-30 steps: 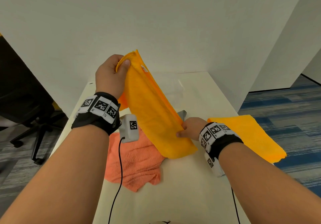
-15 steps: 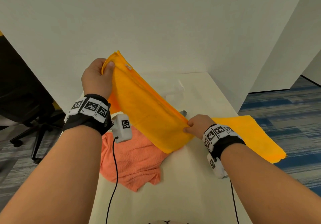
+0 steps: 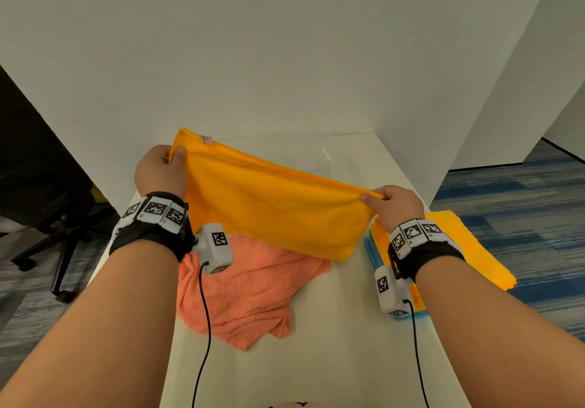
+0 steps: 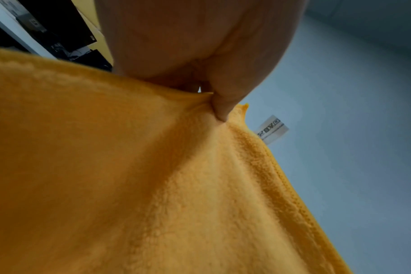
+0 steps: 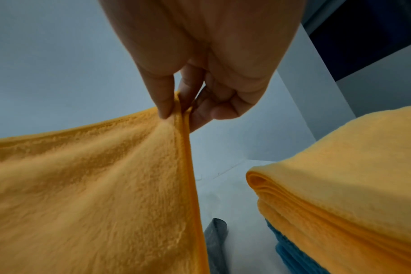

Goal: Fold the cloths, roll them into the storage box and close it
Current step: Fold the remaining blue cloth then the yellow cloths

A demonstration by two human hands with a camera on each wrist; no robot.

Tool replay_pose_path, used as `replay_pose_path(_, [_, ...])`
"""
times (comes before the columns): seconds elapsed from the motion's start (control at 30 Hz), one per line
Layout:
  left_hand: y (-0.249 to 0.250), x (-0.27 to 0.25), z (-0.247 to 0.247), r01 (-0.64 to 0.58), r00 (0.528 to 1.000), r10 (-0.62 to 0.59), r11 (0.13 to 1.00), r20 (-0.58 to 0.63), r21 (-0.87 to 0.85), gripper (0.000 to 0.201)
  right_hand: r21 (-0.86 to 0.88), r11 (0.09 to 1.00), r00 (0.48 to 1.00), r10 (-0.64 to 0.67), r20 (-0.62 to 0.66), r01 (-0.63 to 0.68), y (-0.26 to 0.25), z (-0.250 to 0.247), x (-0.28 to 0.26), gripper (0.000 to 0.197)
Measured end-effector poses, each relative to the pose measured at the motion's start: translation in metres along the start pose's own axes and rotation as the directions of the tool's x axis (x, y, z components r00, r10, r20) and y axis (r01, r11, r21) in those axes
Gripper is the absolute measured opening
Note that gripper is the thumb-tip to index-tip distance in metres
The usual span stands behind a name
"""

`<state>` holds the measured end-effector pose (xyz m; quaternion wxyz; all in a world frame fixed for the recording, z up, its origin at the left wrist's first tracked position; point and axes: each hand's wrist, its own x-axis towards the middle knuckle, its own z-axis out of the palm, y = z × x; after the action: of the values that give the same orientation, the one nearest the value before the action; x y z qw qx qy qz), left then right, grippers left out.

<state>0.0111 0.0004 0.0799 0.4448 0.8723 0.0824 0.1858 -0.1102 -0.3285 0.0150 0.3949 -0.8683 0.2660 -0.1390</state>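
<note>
- Pinching the yellow cloth [image 3: 275, 214] at opposite top corners, left hand [image 3: 160, 171] and right hand [image 3: 397, 206] stretch it above the tabletop [image 3: 332, 328].
- Orange towel [image 3: 243, 293] lies crumpled underneath.

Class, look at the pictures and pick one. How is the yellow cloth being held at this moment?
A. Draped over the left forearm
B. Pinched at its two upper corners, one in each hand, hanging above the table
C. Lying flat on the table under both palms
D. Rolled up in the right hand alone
B: the left hand and the right hand each pinch an upper corner of the yellow cloth, which hangs stretched between them above the pink cloth.
</note>
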Motion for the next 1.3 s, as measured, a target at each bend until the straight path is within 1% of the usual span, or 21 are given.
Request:
replay_pose_path(0.13, [-0.004, 0.002, -0.001, 0.065, 0.998, -0.065, 0.998, 0.005, 0.003, 0.024, 0.000, 1.000, 0.999, -0.010, -0.033, 0.010, -0.001, -0.002, 0.000, 0.024])
replay_pose_path(0.2, [-0.003, 0.000, -0.001, 0.088, 0.996, -0.088, 0.996, 0.003, -0.008, 0.028, 0.015, 1.000, 0.999, -0.009, -0.054, 0.010, -0.003, -0.003, 0.001, 0.023])
replay_pose_path(0.3, [-0.002, -0.005, 0.001, 0.111, 0.994, -0.110, 0.991, 0.020, -0.071, 0.032, 0.060, 0.998, 0.996, 0.015, -0.093, -0.009, -0.006, -0.003, 0.002, 0.023])
replay_pose_path(0.4, [-0.005, -0.008, 0.001, 0.098, 0.994, -0.092, 0.990, 0.052, -0.105, 0.032, 0.081, 0.996, 0.993, 0.040, -0.115, -0.031, -0.006, -0.004, 0.003, 0.026])
replay_pose_path(0.5, [-0.010, -0.008, 0.001, 0.090, 0.995, -0.083, 0.986, 0.056, -0.139, 0.031, 0.066, 0.996, 0.990, 0.066, -0.127, -0.058, -0.005, -0.003, 0.003, 0.032])
replay_pose_path(0.7, [-0.015, -0.007, 0.001, 0.068, 0.998, -0.069, 0.979, -0.001, -0.192, 0.029, 0.077, 0.995, 0.984, 0.081, -0.159, -0.069, -0.005, -0.002, 0.002, 0.025])
replay_pose_path(0.83, [-0.018, -0.005, 0.002, 0.100, 0.995, -0.097, 0.978, 0.025, -0.184, 0.029, 0.120, 0.990, 0.976, 0.097, -0.194, -0.075, -0.008, -0.002, 0.001, 0.017])
replay_pose_path(0.93, [-0.019, -0.004, 0.003, 0.119, 0.993, -0.113, 0.978, 0.046, -0.174, 0.021, 0.172, 0.983, 0.966, 0.109, -0.233, -0.069, -0.010, -0.003, 0.000, 0.010])
replay_pose_path(1.0, [-0.020, -0.004, 0.004, 0.122, 0.992, -0.115, 0.982, 0.051, -0.148, 0.019, 0.209, 0.975, 0.961, 0.122, -0.249, -0.069, -0.010, -0.003, -0.001, 0.015])
replay_pose_path(1.1, [-0.023, -0.003, 0.005, 0.134, 0.989, -0.127, 0.985, 0.071, -0.107, 0.027, 0.195, 0.978, 0.961, 0.117, -0.249, -0.069, -0.011, -0.007, -0.001, 0.024])
replay_pose_path(1.17, [-0.025, -0.003, 0.007, 0.134, 0.988, -0.127, 0.987, 0.085, -0.084, 0.032, 0.188, 0.979, 0.962, 0.120, -0.245, -0.074, -0.012, -0.009, 0.000, 0.023])
replay_pose_path(1.3, [-0.025, -0.004, 0.009, 0.141, 0.985, -0.134, 0.989, 0.107, -0.053, 0.035, 0.180, 0.980, 0.963, 0.130, -0.235, -0.088, -0.015, -0.009, 0.001, 0.020])
